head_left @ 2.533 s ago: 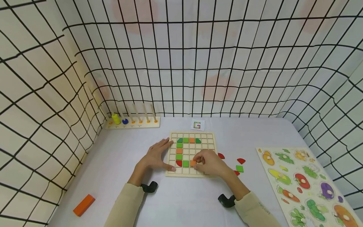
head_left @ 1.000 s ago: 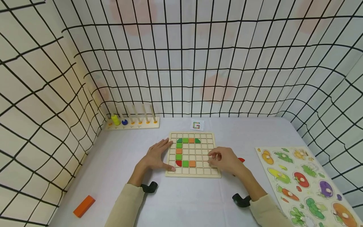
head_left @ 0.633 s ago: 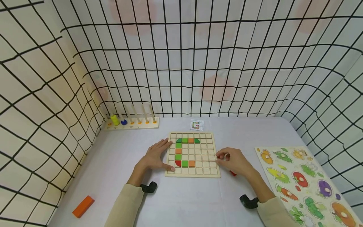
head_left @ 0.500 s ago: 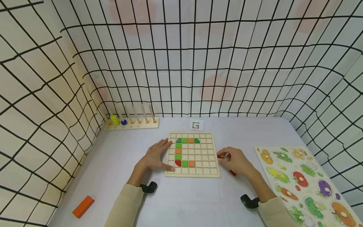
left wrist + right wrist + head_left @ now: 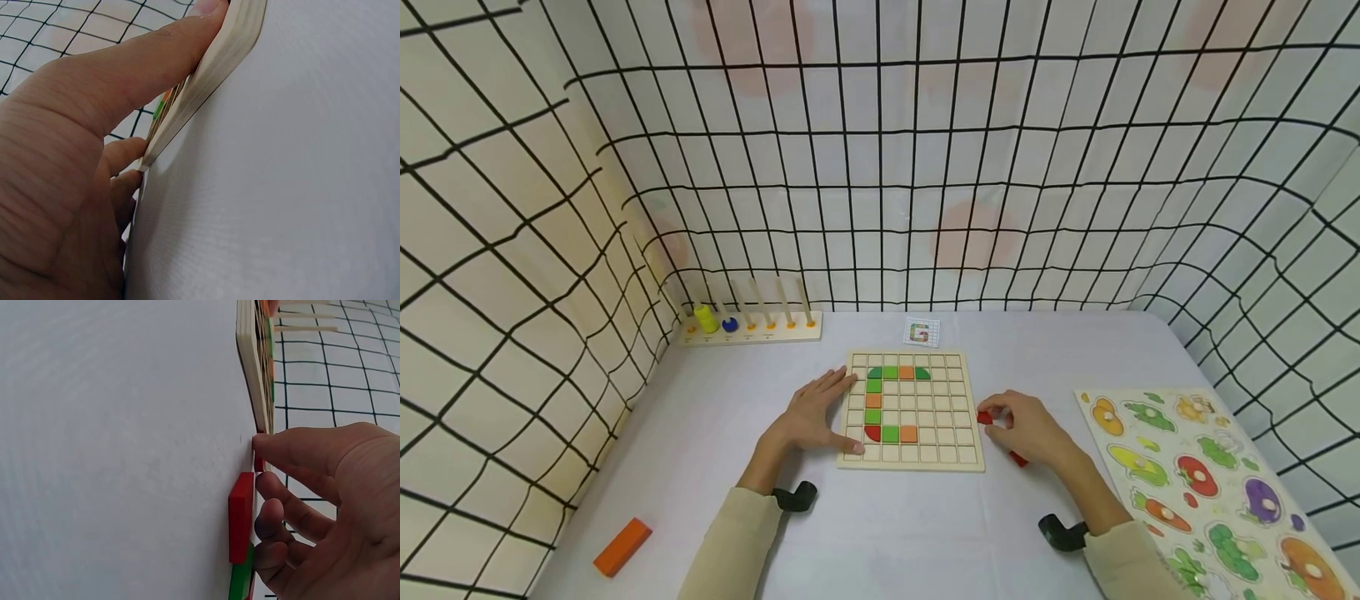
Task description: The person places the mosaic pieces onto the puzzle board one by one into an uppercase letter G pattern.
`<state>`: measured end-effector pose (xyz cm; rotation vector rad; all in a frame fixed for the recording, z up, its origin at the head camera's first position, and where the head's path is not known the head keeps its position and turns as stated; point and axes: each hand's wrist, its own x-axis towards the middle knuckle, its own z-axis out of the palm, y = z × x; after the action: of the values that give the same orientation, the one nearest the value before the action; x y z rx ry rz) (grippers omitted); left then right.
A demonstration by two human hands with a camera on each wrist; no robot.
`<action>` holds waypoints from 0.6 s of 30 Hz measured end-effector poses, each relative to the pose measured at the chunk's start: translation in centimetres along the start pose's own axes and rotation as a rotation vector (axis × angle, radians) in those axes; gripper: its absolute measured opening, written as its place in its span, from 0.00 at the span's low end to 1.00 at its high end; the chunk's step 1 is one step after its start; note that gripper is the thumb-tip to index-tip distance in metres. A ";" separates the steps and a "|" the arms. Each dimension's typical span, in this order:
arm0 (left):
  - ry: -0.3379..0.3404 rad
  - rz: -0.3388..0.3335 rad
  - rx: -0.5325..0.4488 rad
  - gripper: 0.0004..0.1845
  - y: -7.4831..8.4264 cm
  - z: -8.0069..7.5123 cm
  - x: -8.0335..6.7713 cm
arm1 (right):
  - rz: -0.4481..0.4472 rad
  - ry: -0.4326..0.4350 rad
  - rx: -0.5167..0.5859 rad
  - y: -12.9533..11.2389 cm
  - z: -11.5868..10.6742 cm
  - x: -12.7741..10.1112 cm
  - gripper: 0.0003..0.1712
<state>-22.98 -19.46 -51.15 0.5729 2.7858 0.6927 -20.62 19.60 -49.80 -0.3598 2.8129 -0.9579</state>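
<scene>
A wooden grid board (image 5: 958, 398) lies mid-table with green, orange and red tiles set in a curve. My left hand (image 5: 814, 414) lies flat against the board's left edge, thumb along the near corner; in the left wrist view the thumb (image 5: 144, 62) presses the board's side (image 5: 219, 69). Just right of the board, my right hand (image 5: 996, 416) pinches a small red piece (image 5: 984, 417). In the right wrist view the pinched red piece (image 5: 258, 464) sits beside a loose red tile (image 5: 241, 515) and a green tile (image 5: 239, 584) under the curled fingers.
A pattern card (image 5: 921, 332) lies behind the board. A peg rack (image 5: 748, 327) stands at the back left, and an orange block (image 5: 622, 546) lies front left. A vegetable puzzle (image 5: 1210, 483) fills the right side. Netted walls enclose the table.
My right hand left the orange tile on the board, moved right past the board's edge and closed its fingers on a red piece. The left hand has not moved.
</scene>
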 end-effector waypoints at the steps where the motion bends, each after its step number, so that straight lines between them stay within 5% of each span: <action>1: 0.000 -0.001 0.000 0.67 0.0 0.0 0.0 | 0.006 -0.002 0.003 0.0 -0.1 0.0 0.16; 13: 0.002 0.000 -0.005 0.67 -0.1 0.2 0.1 | -0.043 0.002 -0.013 0.6 -0.1 -0.4 0.24; 18: 0.001 -0.004 -0.003 0.68 -0.1 0.1 0.0 | -0.048 -0.007 -0.029 0.6 -0.3 -0.5 0.17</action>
<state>-23.01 -19.49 -51.32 0.5663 2.7858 0.6972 -20.31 20.42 -49.91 -0.4358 2.8267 -0.9235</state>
